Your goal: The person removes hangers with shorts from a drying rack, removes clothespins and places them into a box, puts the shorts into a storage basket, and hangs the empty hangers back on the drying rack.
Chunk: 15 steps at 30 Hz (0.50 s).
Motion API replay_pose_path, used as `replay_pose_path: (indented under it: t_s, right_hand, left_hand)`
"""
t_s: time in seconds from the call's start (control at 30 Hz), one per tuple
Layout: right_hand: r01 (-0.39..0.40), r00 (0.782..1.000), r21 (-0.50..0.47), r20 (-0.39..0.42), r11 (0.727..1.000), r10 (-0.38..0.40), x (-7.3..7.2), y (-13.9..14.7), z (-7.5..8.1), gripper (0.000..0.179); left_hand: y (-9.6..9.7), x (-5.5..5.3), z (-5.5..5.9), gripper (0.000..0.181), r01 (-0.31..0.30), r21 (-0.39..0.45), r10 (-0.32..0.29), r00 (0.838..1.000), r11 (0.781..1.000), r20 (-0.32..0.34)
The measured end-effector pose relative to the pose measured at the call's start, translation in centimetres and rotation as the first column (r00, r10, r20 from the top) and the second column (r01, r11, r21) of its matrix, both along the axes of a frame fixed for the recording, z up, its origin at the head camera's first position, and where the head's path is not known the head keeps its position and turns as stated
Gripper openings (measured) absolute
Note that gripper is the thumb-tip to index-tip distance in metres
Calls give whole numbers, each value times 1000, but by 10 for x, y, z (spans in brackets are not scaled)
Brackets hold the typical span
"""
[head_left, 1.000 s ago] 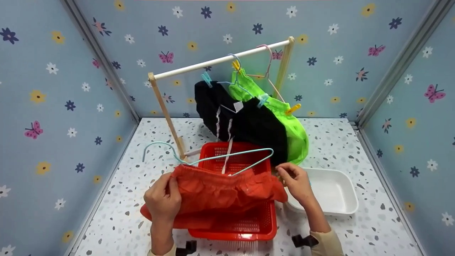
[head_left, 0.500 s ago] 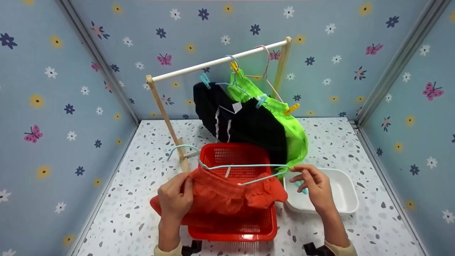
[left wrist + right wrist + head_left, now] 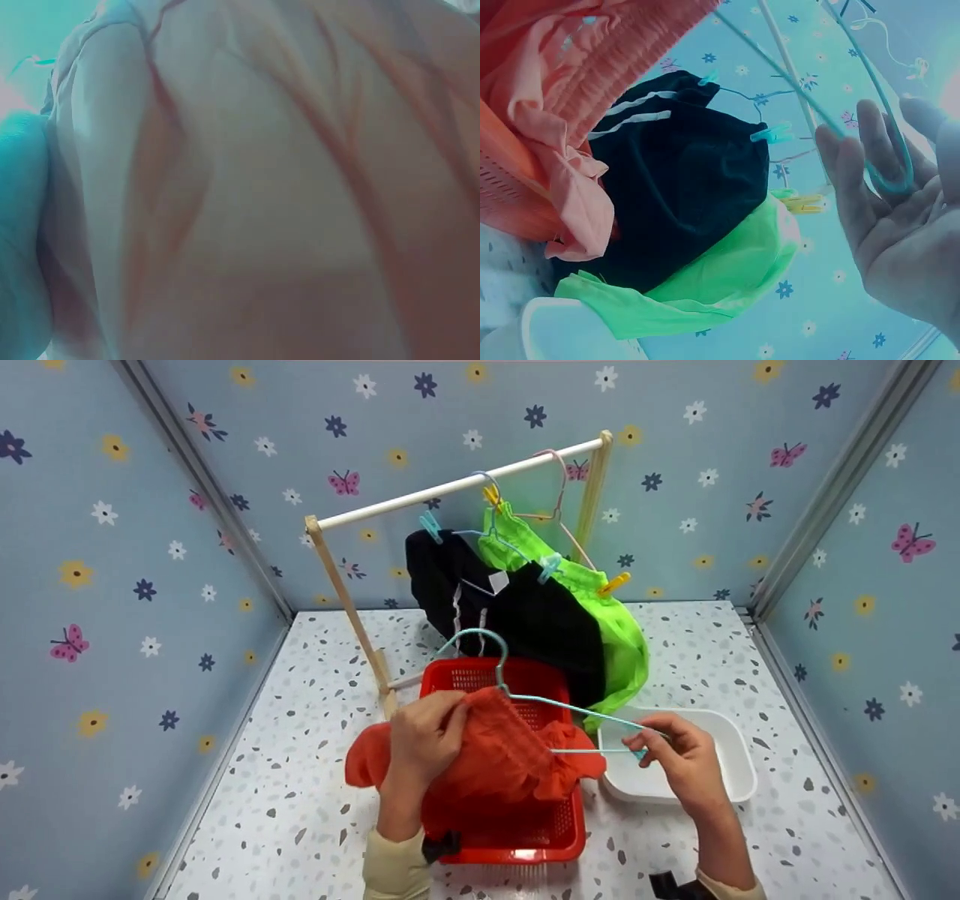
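My left hand (image 3: pixel 429 733) grips the gathered waistband of orange-red shorts (image 3: pixel 491 765) over the basket; their cloth (image 3: pixel 247 187) fills the left wrist view. A mint-green wire hanger (image 3: pixel 574 708) sits partly inside the waistband, hook upward, its left end hidden by the cloth. My right hand (image 3: pixel 679 757) holds the hanger's bare right end. In the right wrist view, the bent corner of the hanger (image 3: pixel 780 73) runs between the fingers (image 3: pixel 851 180). Beside the right fingertips, a light blue clothespin (image 3: pixel 640 754) shows against the white tub.
Beneath the shorts stands a red plastic basket (image 3: pixel 517 856). The white tub (image 3: pixel 748 769) is at its right. Behind, a rack with a white rail (image 3: pixel 397 501) bears black shorts (image 3: pixel 547 622) and lime-green shorts (image 3: pixel 628 649), pegged on hangers. Patterned walls enclose the table.
The right hand has moved right and taken hold of the hanger's end. The hanger has shifted right and turned its hook up; the left hand has moved right with the waistband.
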State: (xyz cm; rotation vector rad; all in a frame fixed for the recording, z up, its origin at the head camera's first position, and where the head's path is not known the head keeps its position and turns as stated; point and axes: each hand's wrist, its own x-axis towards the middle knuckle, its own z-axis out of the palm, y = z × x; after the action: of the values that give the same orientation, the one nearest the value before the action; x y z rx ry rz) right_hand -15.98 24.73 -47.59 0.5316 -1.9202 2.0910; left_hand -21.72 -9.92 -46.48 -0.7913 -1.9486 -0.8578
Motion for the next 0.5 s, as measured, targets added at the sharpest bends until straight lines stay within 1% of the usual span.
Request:
replay_pose_path:
  t_s: [0.17, 0.27, 0.37, 0.43, 0.5]
  right_hand:
    - [29, 999, 72, 25, 997, -31, 5, 0, 1, 14]
    - [47, 999, 72, 15, 996, -48, 8, 1, 1, 14]
    - [86, 996, 51, 0, 995, -86, 10, 4, 1, 15]
    - [117, 993, 45, -9, 992, -117, 11, 6, 1, 15]
    - [127, 992, 37, -23, 991, -127, 12, 9, 1, 14]
  left_hand:
    - [16, -11, 4, 15, 53, -17, -52, 997, 998, 54]
    - [23, -16, 5, 16, 63, -13, -62, 996, 998, 64]
    - [30, -21, 5, 17, 65, -13, -64, 995, 998, 73]
    - [33, -23, 5, 15, 80, -15, -79, 993, 997, 90]
    - [35, -25, 4, 13, 96, -17, -93, 990, 995, 108]
